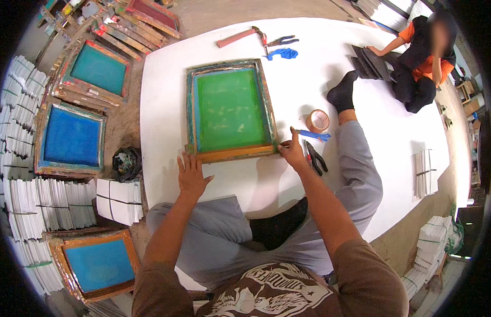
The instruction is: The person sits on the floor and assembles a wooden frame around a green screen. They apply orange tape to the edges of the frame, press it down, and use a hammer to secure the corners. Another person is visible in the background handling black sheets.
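Observation:
A wooden screen printing frame [235, 154] with green mesh lies on the white tabletop-like surface in front of me. My left hand [191, 177] is spread open, its fingertips touching the frame's near left corner. At the near right corner, my right hand [293, 153] holds the frame's edge with the thumb and curled fingers, its index finger raised. Just right of that hand are a blue strip [314, 136], a roll of brown tape [318, 121] and pliers [315, 157] with dark and red handles.
Beyond the frame lie a hammer [237, 37], more pliers [281, 41] and a crumpled blue piece [282, 54]. Other screens, one blue [71, 134], and tied paper stacks [118, 201] line the left. Another person [422, 63] sits far right, a hand on dark flat pieces [371, 63].

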`<move>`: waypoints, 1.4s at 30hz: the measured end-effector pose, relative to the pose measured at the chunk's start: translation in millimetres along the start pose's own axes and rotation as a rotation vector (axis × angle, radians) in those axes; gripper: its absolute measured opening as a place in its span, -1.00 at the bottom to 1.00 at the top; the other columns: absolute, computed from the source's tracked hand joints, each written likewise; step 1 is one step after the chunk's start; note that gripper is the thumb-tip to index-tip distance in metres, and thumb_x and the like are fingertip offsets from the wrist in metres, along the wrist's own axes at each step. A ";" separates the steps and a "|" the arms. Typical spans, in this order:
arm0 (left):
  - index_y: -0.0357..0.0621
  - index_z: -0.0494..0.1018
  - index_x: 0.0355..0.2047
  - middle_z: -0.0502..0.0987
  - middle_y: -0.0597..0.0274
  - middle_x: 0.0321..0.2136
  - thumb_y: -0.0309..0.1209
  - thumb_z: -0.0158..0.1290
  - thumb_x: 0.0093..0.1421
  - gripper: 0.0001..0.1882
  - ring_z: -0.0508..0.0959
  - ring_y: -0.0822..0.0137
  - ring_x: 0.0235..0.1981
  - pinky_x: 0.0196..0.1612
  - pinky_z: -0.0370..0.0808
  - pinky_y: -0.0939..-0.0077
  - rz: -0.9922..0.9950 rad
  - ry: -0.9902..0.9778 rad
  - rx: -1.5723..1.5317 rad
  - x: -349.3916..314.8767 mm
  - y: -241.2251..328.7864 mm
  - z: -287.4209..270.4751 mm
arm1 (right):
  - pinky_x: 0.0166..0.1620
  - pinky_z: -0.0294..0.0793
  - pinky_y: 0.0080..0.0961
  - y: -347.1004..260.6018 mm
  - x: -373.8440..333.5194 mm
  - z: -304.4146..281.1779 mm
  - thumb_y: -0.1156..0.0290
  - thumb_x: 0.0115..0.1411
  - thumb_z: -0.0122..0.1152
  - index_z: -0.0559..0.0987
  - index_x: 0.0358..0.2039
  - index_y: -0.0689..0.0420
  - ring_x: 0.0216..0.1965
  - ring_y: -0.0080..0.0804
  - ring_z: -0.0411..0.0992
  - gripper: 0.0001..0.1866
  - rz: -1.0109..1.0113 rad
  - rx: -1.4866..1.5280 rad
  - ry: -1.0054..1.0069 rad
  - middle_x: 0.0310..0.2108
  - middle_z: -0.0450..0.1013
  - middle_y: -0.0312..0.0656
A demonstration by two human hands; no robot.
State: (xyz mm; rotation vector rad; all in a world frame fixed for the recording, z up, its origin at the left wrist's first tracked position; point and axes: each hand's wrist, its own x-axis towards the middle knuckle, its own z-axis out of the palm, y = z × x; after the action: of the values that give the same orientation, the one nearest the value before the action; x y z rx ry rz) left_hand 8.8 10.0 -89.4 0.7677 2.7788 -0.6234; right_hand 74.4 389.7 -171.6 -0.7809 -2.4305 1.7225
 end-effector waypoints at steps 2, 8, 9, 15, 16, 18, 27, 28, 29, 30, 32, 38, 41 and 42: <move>-0.28 0.12 0.43 0.01 -0.11 0.48 0.38 -0.09 0.26 0.05 -0.15 -0.13 0.52 0.49 -0.20 -0.20 -0.008 0.053 -0.164 4.2 6.9 -4.9 | -0.23 0.60 -0.29 0.9 -1.0 -4.1 0.34 0.16 0.48 -0.06 0.47 0.15 -0.34 -0.20 0.58 0.06 0.044 0.097 -0.002 -0.33 0.57 0.05; -0.25 -0.16 0.51 -0.17 -0.11 0.53 0.35 -0.03 0.25 0.15 -0.21 -0.05 0.55 0.52 -0.31 -0.07 -0.058 0.025 -0.459 8.2 51.5 1.7 | -0.25 0.59 -0.24 -46.6 -29.9 17.9 0.15 -0.01 0.64 0.07 0.40 0.32 -0.29 -0.07 0.60 0.16 0.053 -0.321 0.166 -0.32 0.57 0.09; -0.24 -0.17 0.51 -0.18 -0.11 0.53 0.35 -0.02 0.24 0.15 -0.21 -0.05 0.55 0.53 -0.32 -0.06 -0.062 0.012 -0.421 7.2 50.4 5.4 | -0.09 0.57 -0.03 -52.3 -28.8 17.5 0.19 0.04 0.59 0.08 0.41 0.20 -0.16 0.16 0.58 0.08 0.082 -0.251 0.132 -0.21 0.57 0.19; -0.24 0.11 0.42 0.14 -0.14 0.42 0.17 0.19 0.18 0.01 0.08 -0.08 0.47 0.50 -0.09 -0.08 -0.020 -0.014 -0.386 21.0 46.3 -30.0 | 0.08 0.49 -0.02 -72.5 -28.6 18.4 0.41 0.03 0.49 0.14 0.42 0.03 0.05 0.12 0.44 -0.01 -0.425 -0.648 -0.009 -0.02 0.45 0.12; -0.24 0.18 0.39 0.23 -0.14 0.38 0.12 0.23 0.17 -0.04 0.16 -0.08 0.44 0.48 0.00 -0.07 0.001 -0.018 -0.412 31.2 44.2 -35.0 | 0.09 0.48 -0.02 -73.2 -27.3 19.7 0.43 0.02 0.50 0.14 0.43 0.00 0.05 0.11 0.44 -0.01 -0.520 -0.656 -0.079 -0.01 0.44 0.11; -0.24 0.31 0.28 0.37 -0.11 0.25 0.05 0.27 0.16 -0.16 0.31 -0.05 0.33 0.38 0.23 -0.01 0.158 0.042 -0.570 52.7 40.3 -20.9 | 0.15 0.48 -0.05 -82.8 -26.7 33.6 0.41 0.00 0.51 0.11 0.44 0.00 0.12 0.13 0.42 0.04 -0.520 -0.683 -0.253 0.06 0.44 0.10; -0.25 0.59 -0.07 0.58 -0.03 -0.08 0.26 0.14 0.16 -0.26 0.58 0.00 0.02 0.04 0.59 0.13 0.270 0.045 -0.552 77.8 21.8 14.0 | -0.01 0.60 0.01 -78.4 -13.7 47.6 0.33 0.14 0.37 0.04 0.46 0.08 -0.04 0.18 0.54 -0.04 -0.463 -0.872 -0.506 -0.11 0.53 0.22; -0.25 0.60 -0.10 0.59 -0.03 -0.10 0.30 0.12 0.16 -0.24 0.60 0.00 -0.01 -0.01 0.62 0.13 0.285 0.128 -0.511 76.3 19.7 15.9 | -0.02 0.60 -0.01 -76.4 -13.1 47.7 0.31 0.12 0.41 0.03 0.45 0.09 -0.05 0.17 0.55 -0.01 -0.453 -0.894 -0.510 -0.11 0.53 0.20; -0.25 0.61 -0.11 0.59 -0.03 -0.12 0.32 0.11 0.14 -0.22 0.61 0.01 -0.05 -0.07 0.64 0.14 0.279 0.168 -0.508 74.8 19.8 17.8 | -0.03 0.60 -0.03 -74.1 -13.2 47.4 0.29 0.11 0.45 0.03 0.45 0.10 -0.05 0.15 0.55 0.01 -0.443 -0.916 -0.514 -0.10 0.53 0.18; -0.26 0.61 -0.13 0.60 -0.03 -0.14 0.35 0.10 0.13 -0.19 0.63 0.01 -0.08 -0.13 0.65 0.15 0.273 0.207 -0.505 73.1 21.4 19.9 | -0.03 0.60 -0.05 -71.6 -13.2 48.7 0.27 0.09 0.49 0.03 0.45 0.11 -0.05 0.13 0.55 0.04 -0.433 -0.938 -0.518 -0.10 0.53 0.16; -0.27 0.61 -0.15 0.60 -0.03 -0.18 0.39 0.10 0.10 -0.16 0.65 0.03 -0.15 -0.22 0.67 0.17 0.248 0.229 -0.465 69.2 22.5 19.9 | -0.06 0.61 -0.06 -72.0 -15.6 52.2 0.25 0.10 0.48 0.03 0.45 0.10 -0.07 0.12 0.56 0.04 -0.459 -0.978 -0.482 -0.11 0.53 0.16; -0.26 0.61 -0.15 0.59 -0.05 -0.22 0.43 0.12 0.05 -0.12 0.66 0.07 -0.20 -0.27 0.68 0.20 0.158 0.023 -0.367 74.4 27.0 10.6 | -0.10 0.63 -0.08 -80.1 -18.7 59.8 0.25 0.13 0.47 0.01 0.45 0.11 -0.09 0.12 0.56 0.03 -0.348 -1.046 -0.484 -0.11 0.52 0.20; -0.24 0.59 -0.09 0.57 -0.10 -0.11 0.40 0.14 0.06 -0.14 0.60 0.03 -0.04 -0.13 0.65 0.15 0.119 -0.080 -0.466 74.5 21.2 -5.8 | -0.06 0.63 -0.10 -103.2 -24.6 49.4 0.37 0.13 0.44 0.07 0.44 0.13 -0.04 0.07 0.57 -0.04 -0.326 -0.925 -0.473 -0.07 0.53 0.19; -0.23 0.58 -0.06 0.55 -0.12 -0.06 0.35 0.18 0.07 -0.17 0.56 0.01 0.04 -0.03 0.62 0.12 0.125 -0.062 -0.547 73.2 15.4 -1.6 | -0.04 0.63 -0.12 -115.1 -26.5 42.5 0.43 0.14 0.42 0.09 0.43 0.14 -0.02 0.05 0.57 -0.07 -0.321 -0.860 -0.461 -0.06 0.53 0.19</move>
State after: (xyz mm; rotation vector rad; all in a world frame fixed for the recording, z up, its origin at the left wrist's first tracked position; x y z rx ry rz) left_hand -45.3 55.2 -114.4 0.7655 2.6181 0.1369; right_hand 41.3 313.0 -77.9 0.0384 -3.3911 0.7522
